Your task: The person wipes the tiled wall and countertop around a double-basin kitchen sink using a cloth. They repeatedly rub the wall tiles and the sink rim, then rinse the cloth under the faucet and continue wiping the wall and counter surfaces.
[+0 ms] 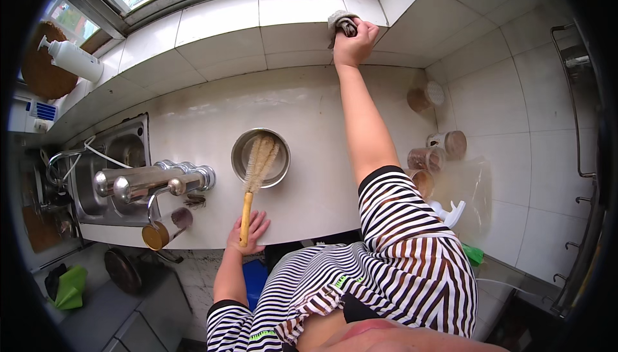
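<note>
My right hand is closed on a bunched grey cloth at the edge of the white tiled window ledge, with the arm stretched across the counter. My left hand lies on the front edge of the pale countertop, fingers spread. Above its back passes the wooden handle of a bristle brush; whether the two touch I cannot tell. The brush's pale bristles rest inside a round metal pot on the counter.
Left of the pot stands a metal water filter, beside a steel sink. A glass jar is near the front edge. Several jars and a spray bottle line the right side. A white pump bottle stands on the ledge.
</note>
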Tool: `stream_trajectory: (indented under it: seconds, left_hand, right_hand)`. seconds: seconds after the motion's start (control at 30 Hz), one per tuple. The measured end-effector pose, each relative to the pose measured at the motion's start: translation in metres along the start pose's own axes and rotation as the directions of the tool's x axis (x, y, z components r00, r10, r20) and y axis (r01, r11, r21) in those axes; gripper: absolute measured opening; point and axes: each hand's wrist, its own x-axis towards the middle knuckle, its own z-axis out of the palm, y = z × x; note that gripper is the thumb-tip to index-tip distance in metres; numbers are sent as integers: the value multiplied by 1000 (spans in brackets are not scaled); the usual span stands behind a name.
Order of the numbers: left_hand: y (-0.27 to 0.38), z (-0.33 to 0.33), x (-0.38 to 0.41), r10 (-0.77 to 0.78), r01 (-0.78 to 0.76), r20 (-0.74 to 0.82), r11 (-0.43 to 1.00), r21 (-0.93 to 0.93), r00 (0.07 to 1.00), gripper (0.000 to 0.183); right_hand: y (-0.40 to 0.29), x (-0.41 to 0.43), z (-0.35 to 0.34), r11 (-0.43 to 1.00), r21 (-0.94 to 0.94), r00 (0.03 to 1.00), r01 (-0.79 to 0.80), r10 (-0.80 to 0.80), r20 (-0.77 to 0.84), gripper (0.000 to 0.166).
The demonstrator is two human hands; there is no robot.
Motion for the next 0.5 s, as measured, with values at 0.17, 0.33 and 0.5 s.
stream_trajectory:
  seconds: [0.17,0.33,0.5]
  left_hand:
    - [-1,-1,1,2,-2,-5,1000,-1,1000,96]
    - [-1,3,-1,13,-14,-54,1000,-15,998,97]
    - [-3,5,-1,30,-33,-92,999,-29,995,96]
  right_hand:
    - [52,19,-4,858,77,848,-507,513,-130,25]
    - [-32,-21,13,1000,-17,1000,-9,10,23,17]
    - [15,-82,23,997,-75,969,19,0,247,18]
